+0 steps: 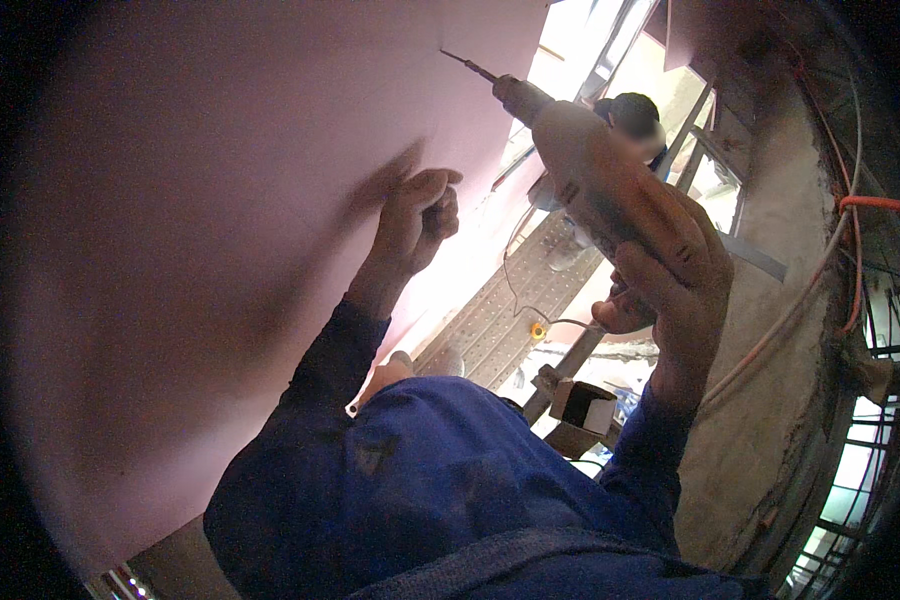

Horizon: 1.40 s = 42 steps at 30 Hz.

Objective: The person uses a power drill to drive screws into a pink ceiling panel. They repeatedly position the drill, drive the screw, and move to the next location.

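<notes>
A pinkish panel point(220, 180) faces the drill point(592, 155) in the right hand point(678, 285).

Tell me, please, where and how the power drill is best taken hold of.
The power drill is probably best gripped at its rear, from the person's right, where the right hand holds it. Its slim bit points away toward the pinkish panel, so a rear hold stays clear of the tip.

Perforated plank point(470, 325); small yellow round item point(538, 331) at its edge, thin cable point(560, 320) crossing over.
</notes>
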Tool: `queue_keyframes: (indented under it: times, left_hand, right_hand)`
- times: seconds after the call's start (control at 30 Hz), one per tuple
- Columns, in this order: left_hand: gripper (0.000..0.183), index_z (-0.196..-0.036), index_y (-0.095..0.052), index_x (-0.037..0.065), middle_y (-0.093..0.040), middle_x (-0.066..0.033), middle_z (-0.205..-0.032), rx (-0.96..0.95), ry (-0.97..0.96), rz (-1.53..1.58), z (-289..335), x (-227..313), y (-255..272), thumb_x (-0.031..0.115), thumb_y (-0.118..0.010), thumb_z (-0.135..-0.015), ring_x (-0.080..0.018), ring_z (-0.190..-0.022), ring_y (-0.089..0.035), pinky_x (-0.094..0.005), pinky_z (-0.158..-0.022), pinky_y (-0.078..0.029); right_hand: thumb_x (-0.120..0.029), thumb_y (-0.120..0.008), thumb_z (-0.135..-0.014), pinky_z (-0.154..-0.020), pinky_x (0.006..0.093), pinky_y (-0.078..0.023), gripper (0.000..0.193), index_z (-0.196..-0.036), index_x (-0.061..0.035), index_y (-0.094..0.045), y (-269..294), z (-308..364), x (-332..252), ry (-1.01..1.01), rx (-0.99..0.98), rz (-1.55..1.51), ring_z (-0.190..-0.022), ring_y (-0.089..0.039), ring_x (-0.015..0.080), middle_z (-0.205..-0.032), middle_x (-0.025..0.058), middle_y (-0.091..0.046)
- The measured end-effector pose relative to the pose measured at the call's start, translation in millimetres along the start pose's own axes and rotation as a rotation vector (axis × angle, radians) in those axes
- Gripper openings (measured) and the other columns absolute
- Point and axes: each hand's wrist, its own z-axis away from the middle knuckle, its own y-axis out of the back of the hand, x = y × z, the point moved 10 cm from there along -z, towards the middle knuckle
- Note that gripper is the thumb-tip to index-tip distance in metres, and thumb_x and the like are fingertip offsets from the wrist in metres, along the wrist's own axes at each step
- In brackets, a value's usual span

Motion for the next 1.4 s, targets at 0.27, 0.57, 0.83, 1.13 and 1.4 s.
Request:
queue_keyframes:
  times: [0.27,0.57,0.83,1.13,1.4]
  left_hand:
    - [0.026,-0.114,-0.063,-0.001,-0.052,-0.0001,-0.076,0.025,0.15,0.065,5.3,-31.1,25.3,0.024,-0.063,-0.105,-0.0114,-0.064,-0.05,-0.0272,-0.054,-0.043]
    - [0.027,-0.113,-0.064,-0.001,-0.053,-0.0003,-0.076,0.03,0.151,0.067,11.2,-39.4,32.6,0.025,-0.063,-0.106,-0.0118,-0.063,-0.05,-0.0282,-0.053,-0.043]
    - [0.028,-0.111,-0.062,-0.003,-0.048,0.0005,-0.075,0.089,0.183,0.041,14.0,-48.3,44.2,0.025,-0.062,-0.107,-0.0108,-0.062,-0.044,-0.0291,-0.053,-0.039]
    - [0.027,-0.11,-0.063,-0.003,-0.05,-0.0005,-0.076,0.115,0.189,0.049,20.8,-55.8,47.4,0.024,-0.062,-0.107,-0.0109,-0.062,-0.046,-0.0281,-0.053,-0.041]
    - [0.026,-0.111,-0.063,-0.002,-0.049,0.0005,-0.077,0.132,0.195,0.062,28.1,-59.9,61.1,0.023,-0.064,-0.106,-0.0101,-0.063,-0.046,-0.0277,-0.054,-0.042]
  right_hand:
    - [-0.015,-0.083,-0.07,-0.089,0.0343,-0.056,0.07,-0.134,0.0053,-0.062,-8.1,2.4,-6.4,-0.039,0.039,0.024,-0.106,-0.067,0.0215,-0.118,0.0138,-0.069]
    - [-0.014,-0.089,-0.07,-0.095,0.0377,-0.057,0.066,-0.129,0.0019,-0.066,-9.9,-2.0,-12.3,0.036,0.053,0.15,-0.106,-0.07,0.0225,-0.115,0.0148,-0.073]
    - [-0.014,-0.085,-0.064,-0.098,0.0359,-0.056,0.077,-0.134,0.0062,-0.062,-11.9,-1.9,-17.3,0.058,0.025,0.226,-0.111,-0.069,0.0252,-0.122,0.0163,-0.069]
    - [-0.012,-0.09,-0.068,-0.099,0.0384,-0.056,0.072,-0.134,0.0014,-0.064,-17.1,0.6,-14.4,0.122,0.05,0.165,-0.111,-0.069,0.0236,-0.122,0.0152,-0.071]
    - [-0.011,-0.092,-0.069,-0.099,0.0393,-0.056,0.072,-0.134,-0.001,-0.064,-27.0,-8.1,-9.0,0.157,0.01,0.108,-0.113,-0.07,0.0245,-0.123,0.016,-0.072]
